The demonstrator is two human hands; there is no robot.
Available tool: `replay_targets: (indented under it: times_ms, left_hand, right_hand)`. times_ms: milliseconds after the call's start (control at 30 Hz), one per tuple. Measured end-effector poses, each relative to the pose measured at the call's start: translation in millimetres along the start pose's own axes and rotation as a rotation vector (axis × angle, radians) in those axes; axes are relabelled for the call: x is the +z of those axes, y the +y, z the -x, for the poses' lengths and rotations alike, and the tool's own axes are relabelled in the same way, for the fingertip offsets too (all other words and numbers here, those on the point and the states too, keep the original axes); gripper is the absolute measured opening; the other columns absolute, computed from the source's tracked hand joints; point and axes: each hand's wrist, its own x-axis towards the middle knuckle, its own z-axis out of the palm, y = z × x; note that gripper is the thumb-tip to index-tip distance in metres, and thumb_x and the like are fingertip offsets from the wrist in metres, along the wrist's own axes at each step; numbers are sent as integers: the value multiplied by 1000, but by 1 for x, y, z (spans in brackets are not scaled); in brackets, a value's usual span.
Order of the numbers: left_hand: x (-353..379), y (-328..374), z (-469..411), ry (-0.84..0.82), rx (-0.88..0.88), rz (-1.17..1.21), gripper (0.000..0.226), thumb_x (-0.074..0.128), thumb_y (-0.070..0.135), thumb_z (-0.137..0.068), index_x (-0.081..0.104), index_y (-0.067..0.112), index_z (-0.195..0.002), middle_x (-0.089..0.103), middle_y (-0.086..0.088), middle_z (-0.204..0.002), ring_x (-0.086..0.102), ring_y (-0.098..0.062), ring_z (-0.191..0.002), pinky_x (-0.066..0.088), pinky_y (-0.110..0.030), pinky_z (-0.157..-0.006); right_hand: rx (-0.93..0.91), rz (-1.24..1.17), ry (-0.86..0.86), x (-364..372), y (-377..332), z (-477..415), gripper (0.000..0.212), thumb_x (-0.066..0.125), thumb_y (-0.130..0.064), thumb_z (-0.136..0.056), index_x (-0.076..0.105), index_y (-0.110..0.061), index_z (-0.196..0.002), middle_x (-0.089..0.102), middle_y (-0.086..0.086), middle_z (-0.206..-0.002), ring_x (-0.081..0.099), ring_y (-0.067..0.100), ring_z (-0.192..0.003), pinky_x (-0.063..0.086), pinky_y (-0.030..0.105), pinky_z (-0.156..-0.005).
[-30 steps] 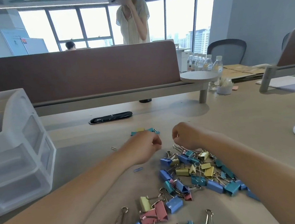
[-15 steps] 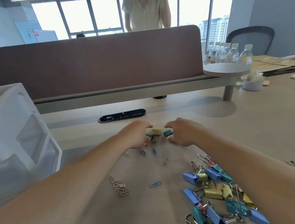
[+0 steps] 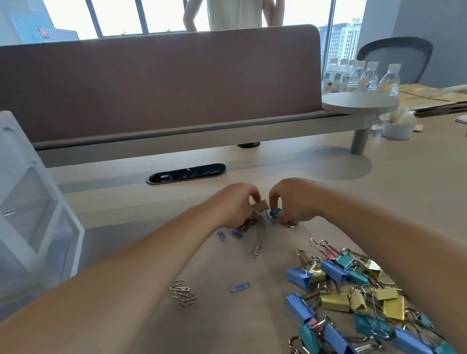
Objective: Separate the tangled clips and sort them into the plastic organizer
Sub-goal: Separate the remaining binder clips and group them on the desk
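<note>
Compared with half a second before, the two hands are closer to each other and the yellow clip (image 3: 259,205) sits higher between them. The left hand (image 3: 234,204) pinches this clip with curled fingers, a little above the table (image 3: 395,192). The right hand (image 3: 293,200) pinches the teal clip (image 3: 275,212) just beside it, its fingers curled around it. The thin wires between the two clips are small and blurred, so I cannot tell if they are hooked together. The pile of binder clips (image 3: 348,302) lies at the lower right, partly covered by the right forearm and cut by the frame edge. The plastic organizer (image 3: 19,207) stands at the left, also cut off, and its drawers are too cloudy to see inside
</note>
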Motion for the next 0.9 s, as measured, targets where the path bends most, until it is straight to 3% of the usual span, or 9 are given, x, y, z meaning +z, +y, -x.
replay_targets:
  times_ms: [167,267,367,533,633,767,900]
  left_hand:
    - [8,23,11,-33,41,20,35,69,27,-88,63,18,-122,64,-6,-112,63,-22,-88,55,-35,-77]
    - [9,33,21,-41,77,14,34,68,24,-90,65,15,-122,66,-5,-113,59,-19,-89,49,-28,-78]
    - [10,42,33,-50,92,44,30,64,19,-92,66,12,-121,68,-5,-112,57,-15,-83,45,-25,-75]
    - [9,50,52,-71,89,103,28,52,4,-95,67,10,-117,71,-6,-107,68,-17,-85,56,-30,-82]
    - [2,48,63,-55,89,120,32,45,0,-94,67,12,-113,69,-2,-96,69,-14,-80,56,-27,-75]
    - [-13,32,81,-1,69,12,22,55,8,-94,68,15,-110,67,0,-100,61,-13,-80,46,-22,-67]
    - [-10,20,90,-12,29,-44,22,67,23,-90,69,17,-110,65,0,-109,60,-19,-96,48,-28,-82]
  right_hand:
    - [39,-67,-70,-2,10,23,35,76,-26,-84,66,-13,-115,72,5,-97,65,17,-73,43,18,-56]
    - [54,-92,-76,-2,13,35,36,75,-28,-85,67,-11,-116,72,6,-102,68,19,-85,46,21,-61]
    - [39,-44,-55,0,13,47,37,72,-32,-87,68,-13,-118,65,1,-116,59,19,-104,40,24,-75]
    - [31,-40,-78,0,9,63,32,66,-28,-91,70,-11,-117,69,2,-114,60,19,-104,42,24,-80]
    - [21,-28,-39,-2,3,69,33,64,-30,-93,68,-9,-118,69,2,-115,61,19,-104,43,24,-82]
    - [-2,-46,92,-4,-15,68,26,64,-26,-94,69,-12,-116,67,1,-115,60,20,-103,49,28,-86]
    - [-20,-92,111,7,-28,62,19,68,-23,-90,71,-16,-108,68,-2,-109,61,17,-98,53,34,-90]
